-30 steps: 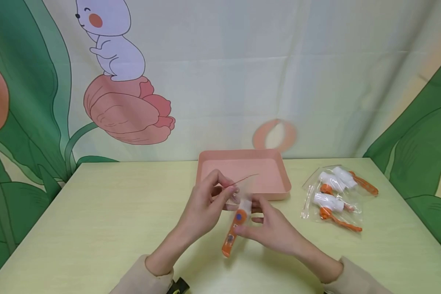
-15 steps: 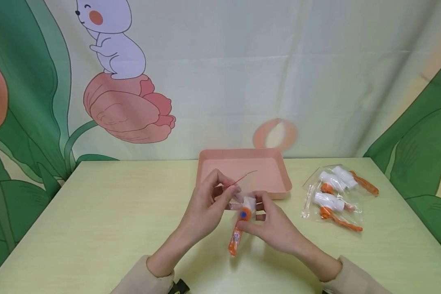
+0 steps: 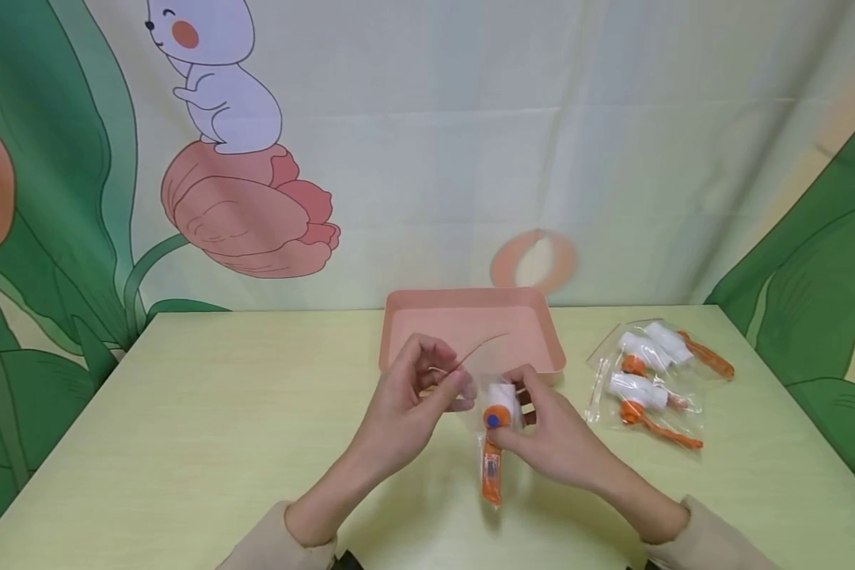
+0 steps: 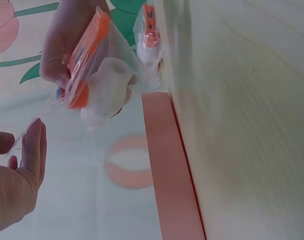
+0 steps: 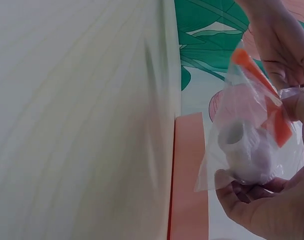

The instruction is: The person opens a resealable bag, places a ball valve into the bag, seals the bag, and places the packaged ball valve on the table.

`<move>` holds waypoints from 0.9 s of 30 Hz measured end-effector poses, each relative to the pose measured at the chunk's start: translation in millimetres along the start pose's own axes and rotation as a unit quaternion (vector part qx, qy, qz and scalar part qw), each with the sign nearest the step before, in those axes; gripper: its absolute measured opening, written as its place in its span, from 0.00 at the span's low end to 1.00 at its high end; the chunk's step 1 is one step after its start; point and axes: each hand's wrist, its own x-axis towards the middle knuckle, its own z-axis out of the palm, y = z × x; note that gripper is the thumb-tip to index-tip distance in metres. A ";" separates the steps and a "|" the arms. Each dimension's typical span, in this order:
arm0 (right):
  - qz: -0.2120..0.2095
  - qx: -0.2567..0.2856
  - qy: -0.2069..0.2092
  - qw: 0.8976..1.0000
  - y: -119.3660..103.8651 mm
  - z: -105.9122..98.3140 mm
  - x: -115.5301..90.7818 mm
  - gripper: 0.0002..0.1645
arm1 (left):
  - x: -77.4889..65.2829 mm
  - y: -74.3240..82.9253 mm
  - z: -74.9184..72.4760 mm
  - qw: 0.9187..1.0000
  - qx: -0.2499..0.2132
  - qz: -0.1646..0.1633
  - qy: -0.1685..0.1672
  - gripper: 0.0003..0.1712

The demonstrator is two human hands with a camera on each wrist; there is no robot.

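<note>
A white plastic tap with an orange lever handle and a blue dot sits inside a clear zip bag. My right hand grips the tap through the film, thumb near the blue dot and fingers behind the white body. At the bag's upper left, my left hand pinches the film close to its thin red zip strip. The handle hangs downward in the head view. In the left wrist view, the left fingertips hold a thin edge of film.
Right of my hands, more bagged white taps with orange handles lie on the pale yellow table. A shallow pink tray stands behind my hands, near the printed curtain.
My right hand has moved right with the tap, widening the gap between my hands. The orange handle has swung from slanting down-left to nearly straight down. My left hand still pinches the bag.
</note>
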 end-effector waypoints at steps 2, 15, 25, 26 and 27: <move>0.001 -0.018 -0.005 1.000 2.2 -3.6 -1.9 0.29 | -1.0 -1.0 -0.4 1.000 0.008 -0.003 0.001 0.09; 0.000 -0.106 -0.019 0.994 16.9 -37.0 -20.3 0.41 | -7.3 -9.4 -10.1 0.995 0.099 -0.020 -0.007 0.09; 0.018 -0.220 -0.042 0.974 23.1 -66.3 -35.2 0.36 | -12.0 -12.1 -18.2 0.987 0.152 -0.011 -0.053 0.05; 0.019 -0.229 -0.047 0.972 23.9 -68.4 -36.8 0.35 | -12.6 -12.1 -19.0 0.986 0.155 -0.011 -0.057 0.05; 0.019 -0.239 -0.052 0.970 24.5 -70.7 -38.5 0.35 | -13.3 -11.5 -19.7 0.986 0.156 -0.013 -0.061 0.05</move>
